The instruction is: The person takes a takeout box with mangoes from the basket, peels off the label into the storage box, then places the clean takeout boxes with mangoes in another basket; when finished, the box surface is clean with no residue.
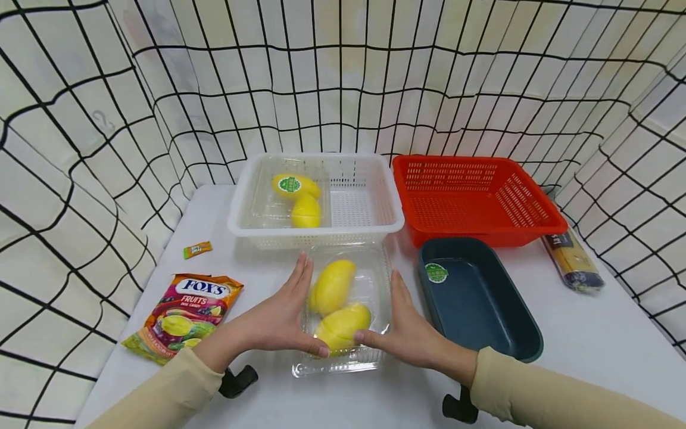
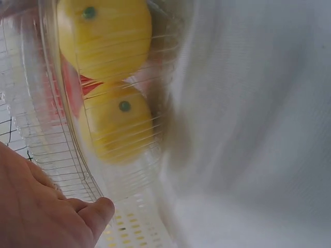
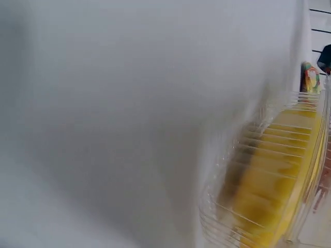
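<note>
A clear plastic clamshell box (image 1: pixel 370 268) with two yellow mangoes (image 1: pixel 343 325) inside is held between both hands, in front of the white basket. My left hand (image 1: pixel 281 316) grips its left side, thumb over the near part of the lid. On the opposite side, my right hand (image 1: pixel 409 330) grips the box with its thumb also on top. The left wrist view shows the left thumb (image 2: pixel 98 214) at the box's rim and the mangoes through the ribbed wall. In the right wrist view, the box (image 3: pixel 264 181) appears at lower right; the right hand is not visible there.
Behind stands a white basket (image 1: pixel 364 229) with another clear box of yellow mangoes (image 1: pixel 306 211). Beside it are a red basket (image 1: pixel 493 235), a dark green tray (image 1: pixel 477 298) and a pasta pack (image 1: pixel 570 256). A candy bag (image 1: pixel 187 316) and small sweet (image 1: pixel 197 249) lie left. Black netting (image 1: pixel 343 92) surrounds the table.
</note>
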### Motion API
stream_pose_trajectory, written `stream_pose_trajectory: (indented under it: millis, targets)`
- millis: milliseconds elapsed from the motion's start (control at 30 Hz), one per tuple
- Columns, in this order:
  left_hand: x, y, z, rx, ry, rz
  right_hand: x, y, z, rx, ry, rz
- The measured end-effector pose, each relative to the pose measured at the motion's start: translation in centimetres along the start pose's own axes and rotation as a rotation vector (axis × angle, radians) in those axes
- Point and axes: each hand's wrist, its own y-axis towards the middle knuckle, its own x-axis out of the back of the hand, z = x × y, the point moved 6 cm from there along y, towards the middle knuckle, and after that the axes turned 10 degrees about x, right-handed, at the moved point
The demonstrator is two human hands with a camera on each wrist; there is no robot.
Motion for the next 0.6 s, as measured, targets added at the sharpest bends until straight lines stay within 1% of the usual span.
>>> stream_pose_trajectory:
  millis: [167, 400, 467, 600]
  targets:
    - [-0.2, -0.1, 0.4, 0.003, -0.023, -0.007, -0.2, -0.4, -0.6, -0.033, 0.139, -0.056]
    - [-0.2, 0.0, 0.8, -0.019, -0.043, 0.001, -1.0, -1.2, -1.3, -0.139, 0.339, -0.094]
    - [-0.2, 0.0, 1.0, -0.023, -0.049, 0.005, -1.2, -1.3, -1.4, -0.156, 0.398, -0.104]
    - [-0.3, 0.1, 1.4, -0.033, -0.059, 0.011, -1.5, -1.4, -1.6, -0.158, 0.499, -0.128]
